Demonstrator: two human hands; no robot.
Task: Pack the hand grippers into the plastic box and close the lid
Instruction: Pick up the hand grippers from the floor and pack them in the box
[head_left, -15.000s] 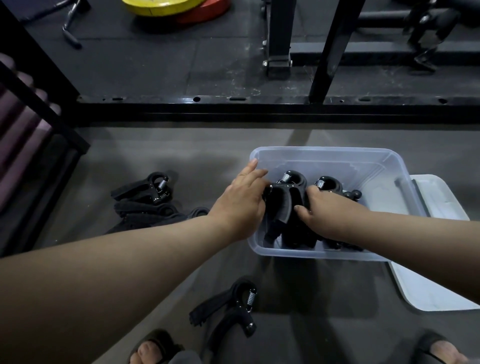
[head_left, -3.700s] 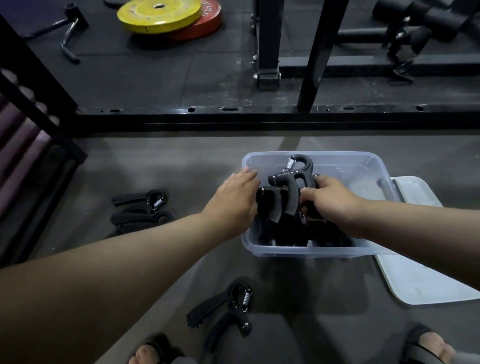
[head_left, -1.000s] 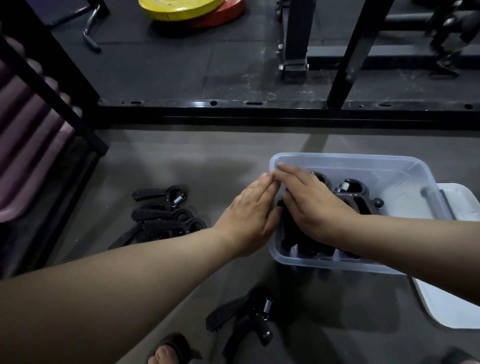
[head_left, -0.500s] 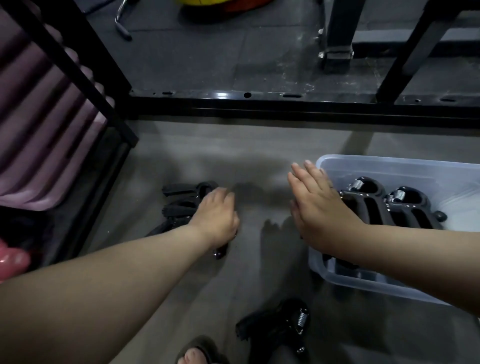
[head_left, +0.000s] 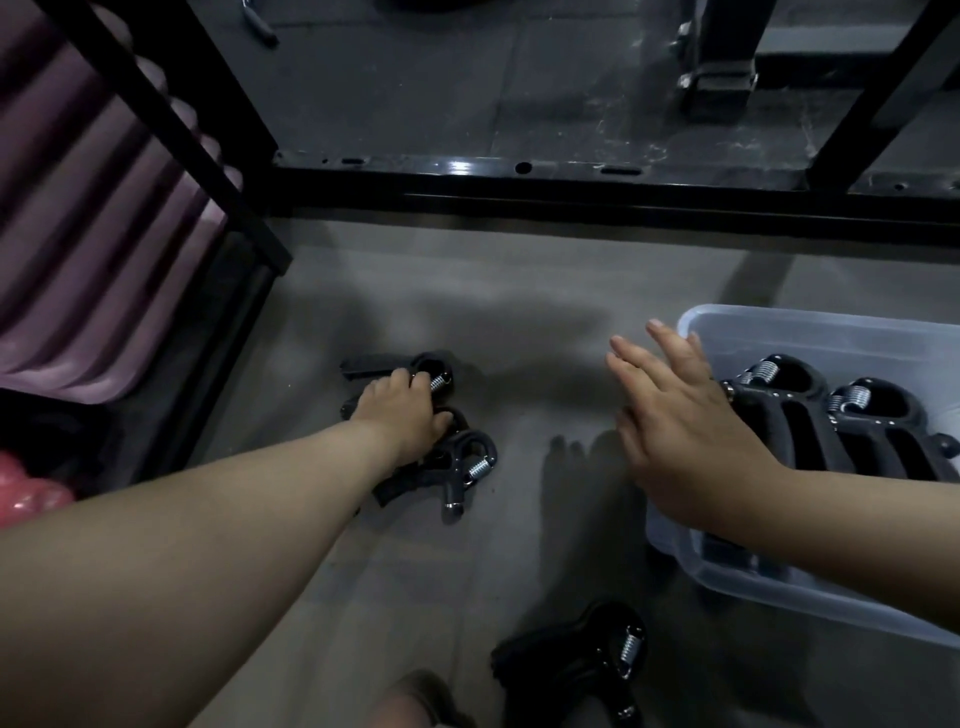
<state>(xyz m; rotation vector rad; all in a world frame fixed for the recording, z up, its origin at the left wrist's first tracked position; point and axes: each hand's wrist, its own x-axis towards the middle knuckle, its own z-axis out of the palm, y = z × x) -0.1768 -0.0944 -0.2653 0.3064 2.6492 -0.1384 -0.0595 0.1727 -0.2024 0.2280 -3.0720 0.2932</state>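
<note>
Bottom centre, nearest the person, a loose pair (head_left: 587, 660) of grippers lies on the floor. Centre-left, the left hand (head_left: 402, 415) sits on the pile (head_left: 457, 467), fingers curled down over the heads; can't tell if it's clamped one yet. Right of centre, the right hand (head_left: 680, 415) hovers w/ fingers straight & apart, holding nothing, just by the box (head_left: 691, 325), where packed grippers (head_left: 810, 415) stand in a row. Probably best: grab one by the handles, not the spring, lift it free of the tangle, slot it upright beside the row; the right hand could steady the box.
</note>
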